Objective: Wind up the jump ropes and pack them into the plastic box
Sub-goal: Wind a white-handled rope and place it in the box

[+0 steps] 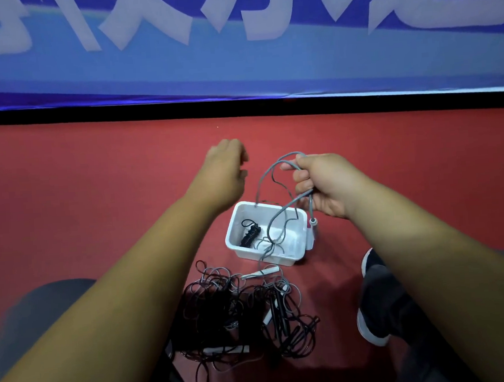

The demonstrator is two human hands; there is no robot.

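Note:
A white plastic box (299,254) stands on the red floor with one wound black rope (250,235) inside. My right hand (324,182) grips loops of a grey jump rope (269,174) above the box; a white handle (312,231) dangles below the fist, and the rope trails down over the box to another white handle (265,271) on the floor. My left hand (226,165) hovers to the left of the rope with its fingers curled and blurred, holding nothing that I can see. A tangled pile of black and grey ropes (241,314) lies in front of the box.
A blue banner with white characters (234,43) runs along the back above a black strip. A dark shoe with a white sole (374,298) rests on the floor right of the pile. My knee in grey cloth (38,310) shows at the lower left.

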